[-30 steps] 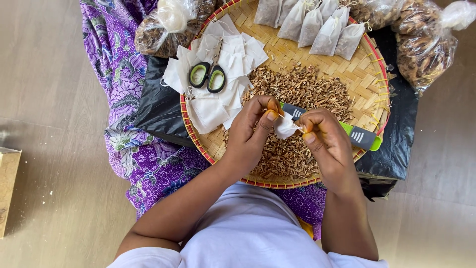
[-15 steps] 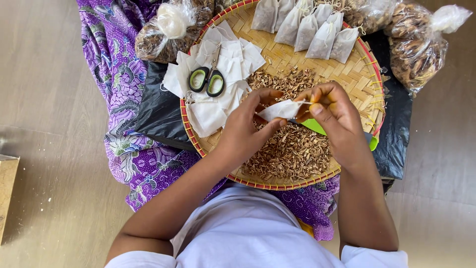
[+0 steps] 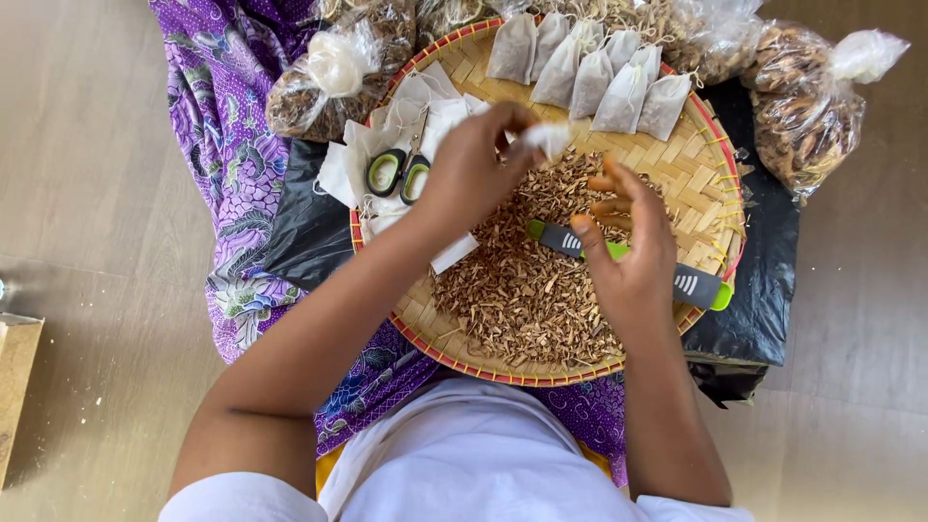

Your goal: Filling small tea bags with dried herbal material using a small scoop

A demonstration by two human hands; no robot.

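Note:
My left hand reaches toward the far side of the round woven tray and pinches a small filled white pouch. My right hand hovers open above the pile of dried brown herb pieces, fingers spread, holding nothing. Under it lies a grey and green handled tool across the tray. Several filled pouches lie in a row at the tray's far edge.
Empty white pouches with green-handled scissors on them sit on the tray's left. Tied clear bags of dried goods flank the tray. Purple patterned cloth and black plastic lie beneath. A cardboard box stands at left.
My left hand carried the filled pouch away from my right hand toward the row of pouches. My right hand let go of it and opened over the herb pile.

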